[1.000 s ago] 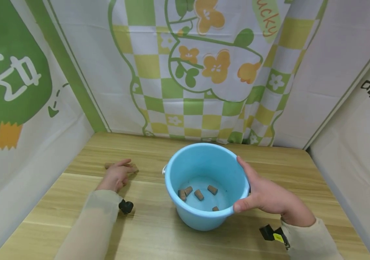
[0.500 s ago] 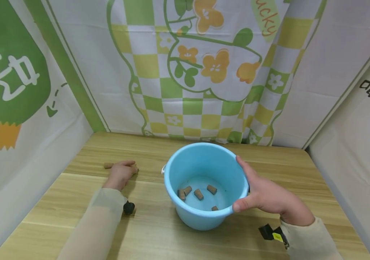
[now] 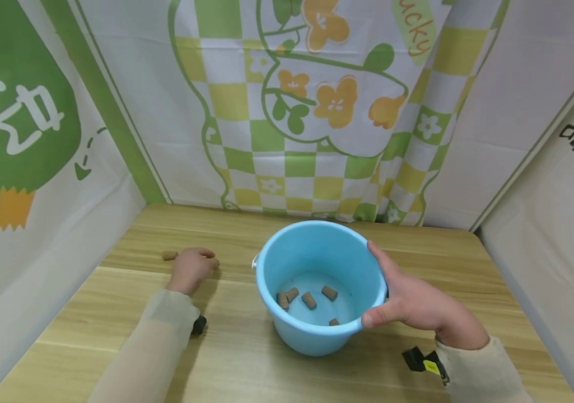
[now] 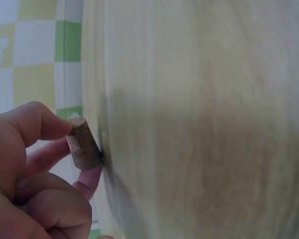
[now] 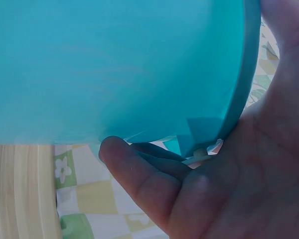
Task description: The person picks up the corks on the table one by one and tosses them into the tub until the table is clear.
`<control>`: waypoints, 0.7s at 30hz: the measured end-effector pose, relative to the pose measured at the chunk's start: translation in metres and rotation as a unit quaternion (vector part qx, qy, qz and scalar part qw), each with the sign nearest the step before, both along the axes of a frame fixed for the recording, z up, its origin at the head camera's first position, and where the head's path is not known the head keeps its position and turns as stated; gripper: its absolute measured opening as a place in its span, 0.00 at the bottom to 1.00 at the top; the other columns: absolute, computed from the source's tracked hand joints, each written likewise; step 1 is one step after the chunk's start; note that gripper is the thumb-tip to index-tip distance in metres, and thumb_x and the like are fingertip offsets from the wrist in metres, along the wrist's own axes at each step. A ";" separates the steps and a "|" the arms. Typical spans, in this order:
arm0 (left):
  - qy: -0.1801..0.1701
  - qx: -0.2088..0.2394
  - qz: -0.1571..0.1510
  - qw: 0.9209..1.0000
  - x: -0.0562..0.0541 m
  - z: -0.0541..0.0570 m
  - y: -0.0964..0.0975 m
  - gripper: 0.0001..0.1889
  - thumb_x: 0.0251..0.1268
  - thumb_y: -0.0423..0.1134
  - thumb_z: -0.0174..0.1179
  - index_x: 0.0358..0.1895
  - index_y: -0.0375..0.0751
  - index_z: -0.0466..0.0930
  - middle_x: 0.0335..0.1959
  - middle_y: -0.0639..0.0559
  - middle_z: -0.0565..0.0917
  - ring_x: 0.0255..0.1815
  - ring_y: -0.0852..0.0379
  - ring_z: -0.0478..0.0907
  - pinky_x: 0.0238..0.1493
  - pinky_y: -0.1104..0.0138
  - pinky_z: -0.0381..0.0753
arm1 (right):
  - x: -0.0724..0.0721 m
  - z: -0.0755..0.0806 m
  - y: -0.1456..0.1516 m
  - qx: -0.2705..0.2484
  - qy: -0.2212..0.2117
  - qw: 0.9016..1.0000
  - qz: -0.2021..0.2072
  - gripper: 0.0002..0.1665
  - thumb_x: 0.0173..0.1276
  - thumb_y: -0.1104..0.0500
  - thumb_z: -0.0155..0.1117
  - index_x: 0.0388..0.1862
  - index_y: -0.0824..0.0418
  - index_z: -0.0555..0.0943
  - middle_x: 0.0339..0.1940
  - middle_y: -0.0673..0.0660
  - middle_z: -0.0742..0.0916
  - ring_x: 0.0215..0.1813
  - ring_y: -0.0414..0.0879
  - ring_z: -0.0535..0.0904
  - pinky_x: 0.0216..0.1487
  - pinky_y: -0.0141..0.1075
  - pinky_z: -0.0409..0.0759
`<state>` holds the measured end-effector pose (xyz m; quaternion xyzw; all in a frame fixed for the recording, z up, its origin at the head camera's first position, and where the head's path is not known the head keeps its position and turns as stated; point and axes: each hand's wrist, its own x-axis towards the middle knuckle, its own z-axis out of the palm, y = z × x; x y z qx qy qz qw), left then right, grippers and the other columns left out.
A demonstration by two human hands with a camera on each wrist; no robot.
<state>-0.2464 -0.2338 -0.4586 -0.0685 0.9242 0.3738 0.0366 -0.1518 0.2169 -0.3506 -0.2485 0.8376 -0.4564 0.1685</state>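
At the left of the head view, my left hand is low over the table and pinches a brown cork between thumb and fingers, as the left wrist view shows. Another cork lies on the table just left of that hand. My right hand grips the right side of a light blue bucket, thumb over the near part of the rim. In the right wrist view its fingers lie against the bucket's outer wall. Several corks lie scattered on the bucket's floor.
The bucket stands upright mid-table, its handle joint on the left. Beneath is a wood-grain table. A checked, flowered curtain hangs along the back edge, and white printed sheets close in the sides.
My left hand has shifted slightly right and curled its fingers onto a cork, uncovering more of the other cork at its left. The right hand and bucket stay put.
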 end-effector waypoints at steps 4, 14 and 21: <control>0.008 -0.040 -0.006 0.999 -0.001 0.001 0.005 0.18 0.70 0.38 0.54 0.56 0.30 0.82 0.55 0.35 0.82 0.50 0.39 0.78 0.47 0.50 0.78 | 0.000 -0.001 0.000 -0.005 0.001 1.000 0.003 0.79 0.52 0.48 0.83 0.82 0.47 0.29 0.72 0.67 0.66 0.62 0.60 0.72 0.55 0.50 0.74; -0.056 0.151 0.048 0.986 -0.003 -0.001 -0.007 0.23 0.70 0.41 0.57 0.62 0.29 0.77 0.57 0.37 0.80 0.30 0.56 0.76 0.30 0.65 0.75 | -0.001 -0.003 0.000 -0.011 0.005 1.000 0.004 0.79 0.52 0.50 0.83 0.82 0.46 0.30 0.72 0.66 0.65 0.62 0.60 0.72 0.54 0.50 0.74; -0.127 0.325 0.103 0.932 -0.004 -0.003 -0.020 0.20 0.73 0.44 0.57 0.59 0.34 0.76 0.52 0.44 0.75 0.10 0.68 0.56 0.10 0.74 0.59 | -0.001 -0.003 0.001 0.000 0.009 1.000 0.002 0.79 0.52 0.49 0.83 0.82 0.46 0.29 0.71 0.67 0.66 0.61 0.60 0.73 0.54 0.50 0.75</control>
